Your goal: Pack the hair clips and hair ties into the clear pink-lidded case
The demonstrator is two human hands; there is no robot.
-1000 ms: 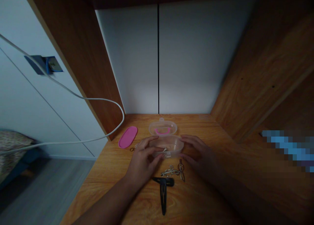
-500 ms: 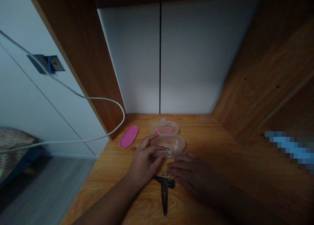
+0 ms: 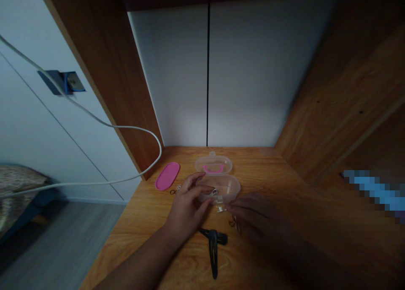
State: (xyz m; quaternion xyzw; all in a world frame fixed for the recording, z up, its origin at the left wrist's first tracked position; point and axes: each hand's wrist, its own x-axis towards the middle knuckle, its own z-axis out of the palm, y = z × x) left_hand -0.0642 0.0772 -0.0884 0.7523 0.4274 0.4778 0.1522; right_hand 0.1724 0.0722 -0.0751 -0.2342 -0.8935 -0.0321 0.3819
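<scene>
My left hand (image 3: pixel 186 207) grips the near left end of a clear plastic box base (image 3: pixel 226 188), with its fingers over the rim. A small metal clip (image 3: pixel 214 192) lies inside the base by those fingertips. Behind the base sits its open clear lid (image 3: pixel 213 164), which has a pink seal. My right hand (image 3: pixel 255 214) is in shadow at the base's near right corner, with a small silver hair clip (image 3: pixel 222 209) at its fingertips. A gold-coloured wire clip (image 3: pixel 234 225) lies under that hand. Two black snap hair clips (image 3: pixel 213 247) lie nearer me.
A pink oval lid (image 3: pixel 167 176) and a small dark ring (image 3: pixel 172 192) lie left of the box on the wooden desk (image 3: pixel 148 243). Wooden panels and white boards enclose the desk. A white cable (image 3: pixel 126 128) runs past its left side, above the floor.
My right hand has moved from the clips on the desk up to the box's near right corner, and the silver clip has moved with it. My left hand stays at the box.
</scene>
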